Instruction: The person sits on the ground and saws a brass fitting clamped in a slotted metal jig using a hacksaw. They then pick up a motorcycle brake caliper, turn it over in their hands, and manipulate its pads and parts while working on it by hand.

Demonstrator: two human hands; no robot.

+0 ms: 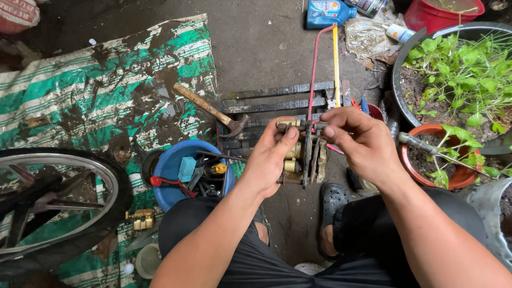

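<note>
You hold a gold metal brake part [301,157] in the middle of the frame, above the dark floor [256,48]. Your left hand [272,157] wraps around its left side, fingers closed tight on it. Your right hand [360,138] pinches a bolt [306,126] at the top of the part, fingers closed on it. A hammer [210,110] lies just behind. A blue bowl [170,165] of tools sits to the lower left. A wheel [58,202] rests at far left.
</note>
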